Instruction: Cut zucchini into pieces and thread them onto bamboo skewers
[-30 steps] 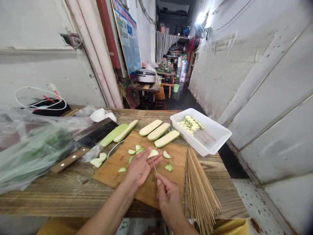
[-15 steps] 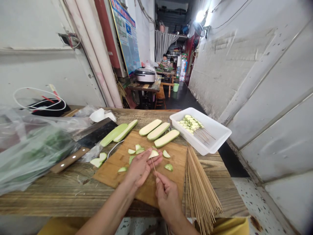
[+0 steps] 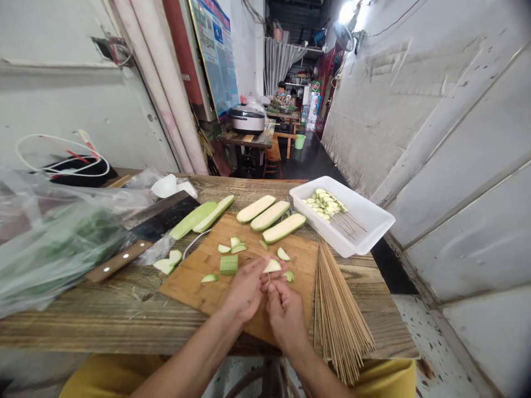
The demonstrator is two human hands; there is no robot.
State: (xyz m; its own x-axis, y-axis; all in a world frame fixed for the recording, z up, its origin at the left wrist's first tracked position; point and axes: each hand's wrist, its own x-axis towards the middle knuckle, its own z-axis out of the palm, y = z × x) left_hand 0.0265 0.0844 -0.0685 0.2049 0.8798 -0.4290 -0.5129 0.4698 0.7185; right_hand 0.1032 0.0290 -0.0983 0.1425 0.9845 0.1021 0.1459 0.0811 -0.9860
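Observation:
Over the wooden cutting board [image 3: 194, 287], my left hand [image 3: 248, 286] pinches a pale half-round zucchini slice [image 3: 272, 266] between its fingers. My right hand [image 3: 285, 307] grips a thin bamboo skewer [image 3: 269, 278] close below the slice, its upper end at the slice's lower edge; how deep it goes in I cannot tell. Several cut slices lie around on the board, with a green-skinned chunk [image 3: 229, 265] left of my left hand. Three zucchini halves [image 3: 256, 209] rest cut side up along the board's far edge.
A white plastic tub [image 3: 369, 226] at the right holds skewered slices. Beside the board, a fan of bamboo skewers [image 3: 338, 315] overhangs the front edge. Left are a cleaver [image 3: 124, 260], more zucchini pieces [image 3: 203, 216] and a plastic bag of greens [image 3: 70, 237]. A person [image 3: 281, 95] sits far back.
My right hand has moved up along the skewer toward the slice, so less of the stick shows between the hands. Both hands sit slightly further right, uncovering the green chunk.

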